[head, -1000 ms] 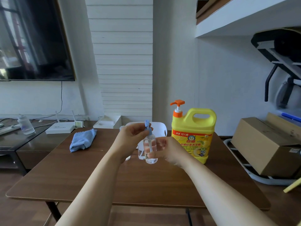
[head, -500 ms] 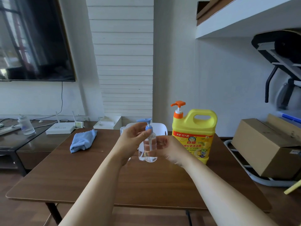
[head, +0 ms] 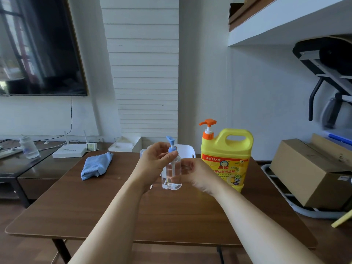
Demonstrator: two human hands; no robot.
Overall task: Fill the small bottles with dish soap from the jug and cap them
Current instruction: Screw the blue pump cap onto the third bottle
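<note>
Blue pump cap [head: 171,144]: my left hand [head: 154,162] pinches its collar. The nozzle has turned since half a second ago, so I judge the cap is being screwed on.
Small bottle [head: 173,174]: below that pinch, with my right hand [head: 198,174] curled round its body.
Axis: upright; the nozzle points left and away.
Jug [head: 226,159]: just right of my right hand.

- A small clear bottle [head: 174,176] stands upright at the centre of the frame, with a white tube running down inside it.
- Its blue pump cap [head: 172,146] sits on the neck.
- A second clear bottle [head: 163,181] peeks out just to its left.
- The yellow jug [head: 226,161] is upright on the desk [head: 95,206], right of centre, and has an orange pump [head: 208,128] on top.
</note>
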